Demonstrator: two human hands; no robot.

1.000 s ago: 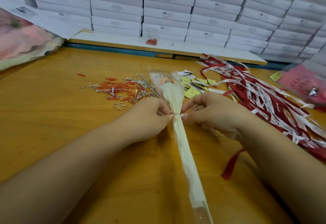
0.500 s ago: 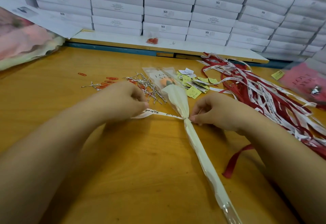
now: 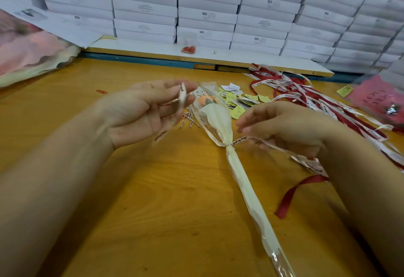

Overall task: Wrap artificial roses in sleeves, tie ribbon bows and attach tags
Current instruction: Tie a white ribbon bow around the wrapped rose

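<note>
A sleeved artificial rose (image 3: 220, 121) lies on the wooden table (image 3: 166, 200), its orange bud (image 3: 206, 100) pointing away and its long stem (image 3: 251, 196) running toward me. A white printed ribbon (image 3: 242, 140) is cinched around the sleeve's neck. My left hand (image 3: 142, 113), blurred and palm up, is raised left of the bud and pinches one ribbon end between thumb and fingers. My right hand (image 3: 288, 130) hovers right of the neck, and the other ribbon end passes between its fingers and thumb.
A heap of red and white ribbons (image 3: 328, 106) spreads at the right, with yellow and white tags (image 3: 238, 99) behind the rose. Twist ties (image 3: 188, 120) lie under my left hand. Pink sleeves (image 3: 376, 97), a loose red ribbon (image 3: 293, 193), stacked white boxes (image 3: 207, 3) and wrapped flowers (image 3: 28, 54) surround the work area.
My left hand rose from the table and turned palm up, carrying its ribbon end. My right hand shifted right along the other end. The rose's stem swung slightly.
</note>
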